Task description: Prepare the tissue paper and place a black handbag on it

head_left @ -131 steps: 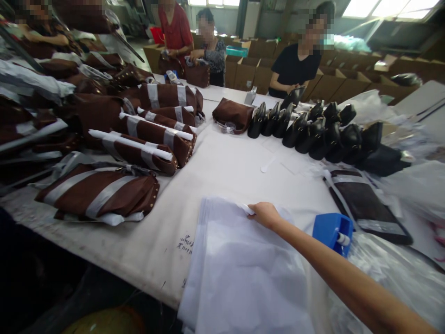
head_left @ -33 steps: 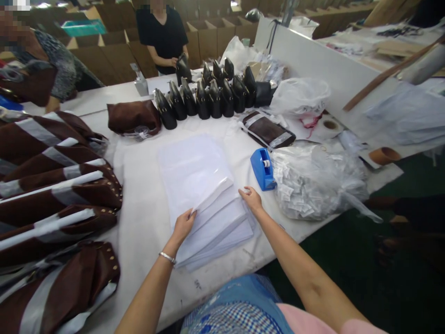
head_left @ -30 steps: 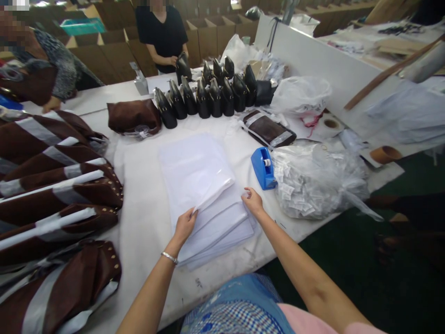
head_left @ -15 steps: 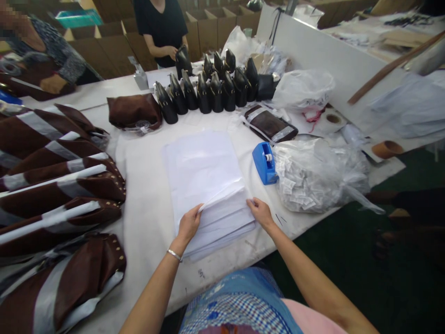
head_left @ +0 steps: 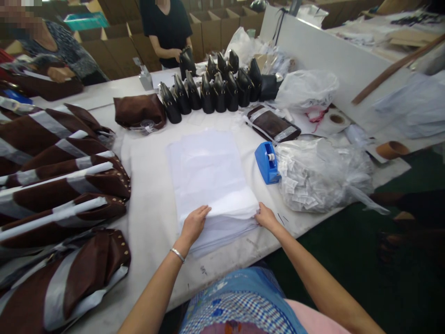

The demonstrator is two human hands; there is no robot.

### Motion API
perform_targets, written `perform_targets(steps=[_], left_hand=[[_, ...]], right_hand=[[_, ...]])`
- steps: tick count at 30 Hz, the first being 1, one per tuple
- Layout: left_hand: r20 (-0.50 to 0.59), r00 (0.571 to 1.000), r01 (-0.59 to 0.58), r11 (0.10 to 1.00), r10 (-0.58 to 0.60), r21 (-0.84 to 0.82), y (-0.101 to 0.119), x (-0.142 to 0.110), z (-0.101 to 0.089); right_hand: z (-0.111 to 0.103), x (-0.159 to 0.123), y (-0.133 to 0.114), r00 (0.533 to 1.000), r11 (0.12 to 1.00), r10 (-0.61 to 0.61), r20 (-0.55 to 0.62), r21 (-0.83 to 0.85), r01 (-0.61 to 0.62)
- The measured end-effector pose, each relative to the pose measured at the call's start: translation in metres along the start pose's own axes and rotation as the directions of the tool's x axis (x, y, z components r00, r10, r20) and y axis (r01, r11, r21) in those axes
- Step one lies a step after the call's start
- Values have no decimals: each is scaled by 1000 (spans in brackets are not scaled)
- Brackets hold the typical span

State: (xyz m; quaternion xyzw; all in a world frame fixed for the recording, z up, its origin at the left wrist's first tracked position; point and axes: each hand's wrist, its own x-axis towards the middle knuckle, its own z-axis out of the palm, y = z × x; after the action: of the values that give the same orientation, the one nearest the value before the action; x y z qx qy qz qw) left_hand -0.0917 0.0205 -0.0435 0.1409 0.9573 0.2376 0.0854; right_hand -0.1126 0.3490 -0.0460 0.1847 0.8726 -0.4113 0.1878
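A stack of thin white sheets (head_left: 212, 171) lies on the table in front of me. My left hand (head_left: 194, 225) is closed on the near edge of the top sheets, with the fingertips pointing up and right. At the right corner of the same edge, my right hand (head_left: 267, 216) pinches the sheets between thumb and fingers. The edge between my hands is raised slightly, and lower sheets show fanned out beneath it. To the right of the stack stands a blue tape dispenser (head_left: 267, 163).
Brown bags (head_left: 62, 185) with white wrapping crowd the left side. Small black bags (head_left: 219, 93) stand in rows at the back, where a co-worker (head_left: 167, 32) handles one. A clear plastic bag of small packets (head_left: 320, 176) sits at the right edge.
The lifted near edge of the top sheets has come down toward me and lies flatter. Both hands have shifted slightly right in the view, still holding it.
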Motion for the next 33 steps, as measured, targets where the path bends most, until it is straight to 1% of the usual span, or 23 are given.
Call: perform_targets(steps=[2, 3, 4, 5, 6, 7, 8, 10, 13, 15, 16, 18, 20, 21, 22, 24, 25, 26, 27, 28, 30, 32, 33], left_hand=[[0, 1000, -9, 1000, 9, 24, 0, -6, 10], [-5, 1000, -10, 999, 10, 37, 1, -9, 15], [-12, 1000, -7, 999, 8, 51, 2, -12, 19], [-17, 1000, -1, 998, 2, 67, 4, -14, 22], [-19, 1000, 8, 996, -6, 86, 6, -16, 25], [-17, 1000, 18, 994, -17, 105, 9, -18, 26], [-10, 1000, 31, 992, -30, 124, 13, -21, 28], [15, 999, 49, 987, -52, 153, 21, -27, 30], [47, 996, 69, 985, -77, 156, 32, -41, 34], [48, 997, 56, 992, -62, 113, 35, -51, 35], [37, 998, 47, 996, -50, 80, 34, -55, 34], [-17, 999, 49, 999, -49, 17, 29, -58, 30], [-130, 985, 111, 994, -110, -3, 16, -55, 25], [-204, 965, 166, 986, -162, 2, 8, -50, 24], [-282, 934, 232, 973, -220, 9, -1, -45, 24], [-412, 846, 371, 929, -339, -3, -19, -36, 31], [-451, 802, 428, 903, -393, -26, -26, -32, 37], [-469, 769, 465, 883, -434, -54, -31, -30, 45], [-472, 751, 484, 871, -461, -82, -35, -29, 53], [-467, 747, 485, 868, -474, -104, -37, -30, 61], [-452, 760, 463, 877, -467, -128, -37, -35, 74], [-451, 770, 445, 886, -451, -127, -36, -40, 77], [-455, 768, 448, 886, -452, -124, -36, -41, 76]], right_hand=[[-5, -8, 2, 996, 999, -46, -81, -32, 44], [-7, -13, 2, 982, 994, -106, -157, -44, 100], [-9, -18, 0, 952, 982, -188, -242, -65, 178], [-10, -22, -2, 905, 959, -283, -317, -98, 266], [-9, -25, -5, 852, 926, -377, -364, -143, 349], [-7, -27, -9, 808, 889, -458, -372, -190, 416], [-3, -28, -12, 784, 856, -517, -343, -236, 461], [10, -24, -15, 769, 800, -586, -256, -332, 500], [36, -14, -4, 778, 740, -607, -162, -471, 479], [51, -6, 11, 783, 696, -614, -100, -537, 477], [57, -3, 20, 777, 671, -625, -74, -559, 486], [64, 0, 34, 751, 623, -659, -45, -593, 511], [65, 2, 40, 718, 576, -695, -23, -615, 538], [64, 3, 41, 703, 554, -711, -9, -623, 552], [62, 4, 41, 691, 535, -723, 7, -628, 565], [59, 6, 39, 673, 506, -739, 35, -631, 588], [57, 7, 38, 666, 495, -744, 51, -628, 601], [55, 9, 37, 657, 485, -751, 65, -621, 615], [53, 12, 37, 651, 482, -756, 70, -613, 626], [51, 14, 37, 649, 489, -758, 59, -607, 627], [48, 20, 35, 660, 533, -751, -15, -604, 592], [47, 25, 27, 674, 589, -728, -123, -615, 524], [48, 26, 22, 675, 603, -721, -155, -621, 501]])
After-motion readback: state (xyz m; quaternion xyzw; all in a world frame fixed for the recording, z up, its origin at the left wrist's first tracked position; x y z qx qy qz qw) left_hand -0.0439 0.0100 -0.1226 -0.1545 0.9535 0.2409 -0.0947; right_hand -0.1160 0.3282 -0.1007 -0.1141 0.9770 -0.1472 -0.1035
